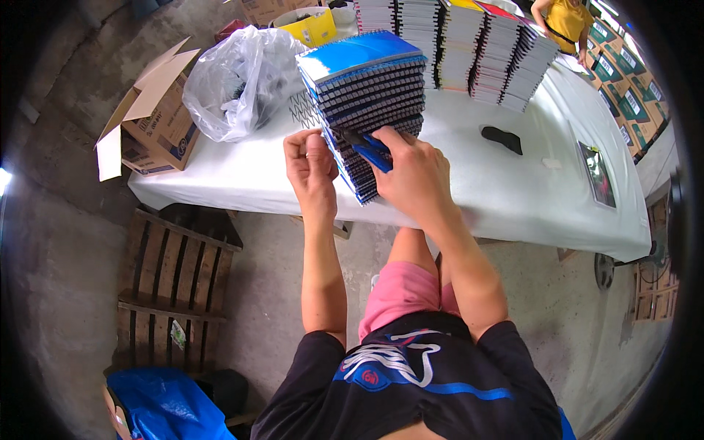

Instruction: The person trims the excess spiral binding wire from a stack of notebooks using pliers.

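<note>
In front of me on the table rises a tall stack of spiral notebooks (367, 84) with a blue cover on top. Their dark coil bindings face me. My right hand (416, 172) grips a pair of blue-handled pliers (374, 152), whose dark jaws are at the left edge of the stack's bound side. Just left of those jaws, my left hand (312, 169) is closed, thumb against curled fingers; whatever it pinches is too small to make out. Loose wire coils (302, 110) stick out at the left of the stack.
An open cardboard box (158, 125) and a clear plastic bag (246, 81) stand left on the white-covered table (477, 191). Several notebook stacks (469, 55) line the back. A black object (502, 139) lies right. A wooden pallet (172, 290) leans at lower left. Another person (568, 26) stands far right.
</note>
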Tool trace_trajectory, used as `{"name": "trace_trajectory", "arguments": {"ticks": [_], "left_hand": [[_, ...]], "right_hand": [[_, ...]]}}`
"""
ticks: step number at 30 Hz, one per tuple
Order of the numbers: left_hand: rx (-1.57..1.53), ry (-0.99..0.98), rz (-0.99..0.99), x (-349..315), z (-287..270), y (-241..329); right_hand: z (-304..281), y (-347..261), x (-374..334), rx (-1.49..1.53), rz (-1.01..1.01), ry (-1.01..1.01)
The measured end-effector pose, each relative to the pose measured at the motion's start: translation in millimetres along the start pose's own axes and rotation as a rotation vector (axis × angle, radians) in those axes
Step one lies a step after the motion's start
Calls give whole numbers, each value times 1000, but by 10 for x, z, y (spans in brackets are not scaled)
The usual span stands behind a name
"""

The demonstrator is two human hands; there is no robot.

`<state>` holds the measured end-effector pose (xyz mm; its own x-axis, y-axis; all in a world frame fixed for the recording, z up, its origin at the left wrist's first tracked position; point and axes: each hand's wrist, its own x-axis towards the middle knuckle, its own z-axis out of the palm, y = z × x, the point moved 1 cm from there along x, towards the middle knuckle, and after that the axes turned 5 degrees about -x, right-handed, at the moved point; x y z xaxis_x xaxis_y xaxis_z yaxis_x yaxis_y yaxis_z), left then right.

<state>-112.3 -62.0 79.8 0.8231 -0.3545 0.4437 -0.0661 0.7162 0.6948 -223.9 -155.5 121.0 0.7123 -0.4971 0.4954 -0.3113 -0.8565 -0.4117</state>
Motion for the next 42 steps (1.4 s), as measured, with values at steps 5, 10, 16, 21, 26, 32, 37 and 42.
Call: {"name": "trace_trajectory", "arguments": {"ticks": [5, 10, 16, 21, 26, 32, 37, 42], "left_hand": [[-668, 119, -318, 87, -201, -5], [-486, 308, -252, 103, 62, 158], [-151, 138, -37, 197, 60, 168], [49, 165, 45, 201, 169, 198], [77, 148, 70, 203, 129, 193], [48, 145, 75, 226, 188, 164], [57, 139, 116, 208, 111, 158], [126, 108, 157, 174, 133, 146]], "right_hand": [[-160, -107, -36, -93, -133, 250], [-135, -112, 6, -191, -138, 331], [-107, -132, 32, -231, -130, 307], [-95, -170, 51, -238, -136, 322], [-122, -232, 54, -266, -112, 215], [-81, -42, 114, -163, -90, 150], [-206, -119, 102, -141, -176, 323], [-155, -165, 125, -234, -193, 378]]}}
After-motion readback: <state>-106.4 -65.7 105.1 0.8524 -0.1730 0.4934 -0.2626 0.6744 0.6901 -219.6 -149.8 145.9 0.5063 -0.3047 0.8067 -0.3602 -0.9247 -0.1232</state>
